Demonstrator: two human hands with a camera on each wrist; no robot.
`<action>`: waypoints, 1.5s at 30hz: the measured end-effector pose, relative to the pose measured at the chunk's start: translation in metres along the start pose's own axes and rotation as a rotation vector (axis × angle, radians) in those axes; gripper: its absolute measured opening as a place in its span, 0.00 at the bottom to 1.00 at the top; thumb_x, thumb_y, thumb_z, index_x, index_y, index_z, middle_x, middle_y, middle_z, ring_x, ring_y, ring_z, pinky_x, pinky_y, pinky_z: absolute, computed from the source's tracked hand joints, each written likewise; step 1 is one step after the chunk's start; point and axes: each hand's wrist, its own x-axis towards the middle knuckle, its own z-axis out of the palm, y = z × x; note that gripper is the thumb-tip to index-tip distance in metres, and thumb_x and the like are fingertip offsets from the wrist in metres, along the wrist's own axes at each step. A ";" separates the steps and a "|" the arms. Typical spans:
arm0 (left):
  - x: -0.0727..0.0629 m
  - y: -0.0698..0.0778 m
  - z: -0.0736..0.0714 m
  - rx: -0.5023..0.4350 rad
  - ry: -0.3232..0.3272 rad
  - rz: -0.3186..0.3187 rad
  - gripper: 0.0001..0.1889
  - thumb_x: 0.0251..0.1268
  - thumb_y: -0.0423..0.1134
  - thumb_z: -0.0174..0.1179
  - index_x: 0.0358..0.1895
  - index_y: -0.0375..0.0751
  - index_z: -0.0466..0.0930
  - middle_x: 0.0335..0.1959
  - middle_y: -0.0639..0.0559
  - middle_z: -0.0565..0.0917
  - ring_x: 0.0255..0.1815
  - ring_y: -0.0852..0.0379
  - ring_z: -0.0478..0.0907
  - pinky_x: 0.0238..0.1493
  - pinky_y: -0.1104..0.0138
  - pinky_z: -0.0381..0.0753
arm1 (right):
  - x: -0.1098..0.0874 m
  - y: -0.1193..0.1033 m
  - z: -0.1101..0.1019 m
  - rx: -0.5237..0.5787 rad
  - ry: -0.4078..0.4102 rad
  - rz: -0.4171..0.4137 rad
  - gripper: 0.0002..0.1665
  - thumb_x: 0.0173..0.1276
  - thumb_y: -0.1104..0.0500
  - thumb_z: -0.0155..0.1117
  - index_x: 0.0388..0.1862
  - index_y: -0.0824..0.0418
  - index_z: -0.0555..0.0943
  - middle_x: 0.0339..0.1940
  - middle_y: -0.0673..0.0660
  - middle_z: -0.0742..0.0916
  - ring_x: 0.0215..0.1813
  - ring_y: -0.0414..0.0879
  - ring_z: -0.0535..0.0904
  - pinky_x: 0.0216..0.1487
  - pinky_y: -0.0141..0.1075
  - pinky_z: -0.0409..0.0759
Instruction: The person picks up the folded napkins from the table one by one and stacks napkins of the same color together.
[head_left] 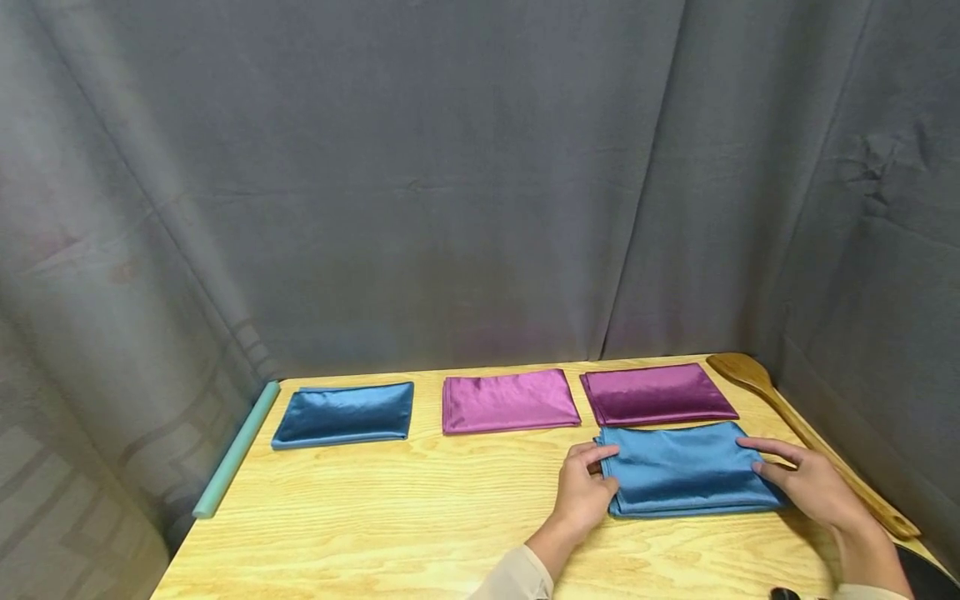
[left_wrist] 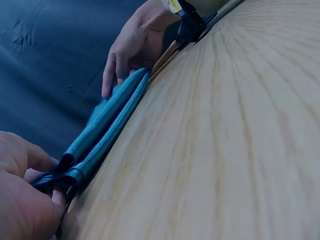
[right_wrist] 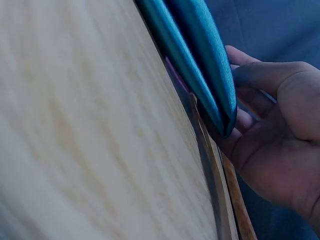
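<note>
A shiny blue folded cloth (head_left: 690, 468) lies at the right front of the table, its layers stacked. My left hand (head_left: 587, 492) pinches its left edge, and the left wrist view shows the loose layers (left_wrist: 75, 172) between thumb and fingers. At the opposite side, my right hand (head_left: 810, 485) holds the folded right end. In the right wrist view that rounded fold (right_wrist: 212, 75) sits between the thumb and fingers of the right hand (right_wrist: 285, 120), slightly raised off the wood.
Behind lie a dark purple folded cloth (head_left: 660, 394), a lighter purple one (head_left: 510, 402) and a dark blue one (head_left: 345, 413). A wooden spoon (head_left: 742, 369) runs along the right edge. A pale green rod (head_left: 238, 450) lines the left edge. Grey curtains (head_left: 450, 183) enclose the table (head_left: 375, 517).
</note>
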 end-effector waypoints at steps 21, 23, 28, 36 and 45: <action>0.012 0.013 -0.032 -0.024 0.024 0.032 0.26 0.53 0.17 0.57 0.57 0.33 0.86 0.61 0.42 0.77 0.52 0.59 0.75 0.50 0.75 0.81 | 0.008 -0.027 0.013 0.169 0.015 -0.059 0.27 0.73 0.49 0.68 0.66 0.60 0.82 0.49 0.17 0.74 0.45 0.17 0.72 0.39 0.18 0.72; 0.015 0.017 -0.039 -0.013 0.030 0.033 0.26 0.54 0.17 0.57 0.58 0.34 0.85 0.62 0.42 0.77 0.54 0.57 0.75 0.52 0.74 0.81 | 0.011 -0.034 0.015 0.193 0.015 -0.074 0.27 0.74 0.49 0.67 0.67 0.60 0.81 0.51 0.18 0.74 0.47 0.15 0.71 0.40 0.18 0.72; 0.023 0.026 -0.060 0.009 0.053 0.050 0.26 0.57 0.18 0.57 0.60 0.33 0.84 0.64 0.38 0.76 0.59 0.52 0.77 0.57 0.71 0.82 | 0.020 -0.057 0.022 0.233 0.020 -0.078 0.27 0.75 0.49 0.66 0.68 0.58 0.81 0.59 0.30 0.78 0.50 0.13 0.72 0.44 0.15 0.74; 0.030 0.036 -0.101 -0.035 0.088 -0.002 0.26 0.59 0.19 0.58 0.63 0.35 0.83 0.68 0.37 0.75 0.58 0.51 0.75 0.44 0.77 0.79 | 0.033 -0.095 0.042 0.307 0.006 -0.069 0.30 0.76 0.50 0.65 0.72 0.59 0.77 0.65 0.49 0.80 0.50 0.18 0.73 0.46 0.16 0.76; 0.037 0.048 -0.152 0.013 0.145 -0.012 0.25 0.63 0.22 0.59 0.64 0.38 0.82 0.70 0.39 0.76 0.61 0.50 0.70 0.61 0.66 0.75 | 0.053 -0.139 0.074 0.463 -0.018 -0.129 0.27 0.77 0.56 0.63 0.72 0.61 0.77 0.70 0.62 0.80 0.51 0.22 0.77 0.50 0.19 0.78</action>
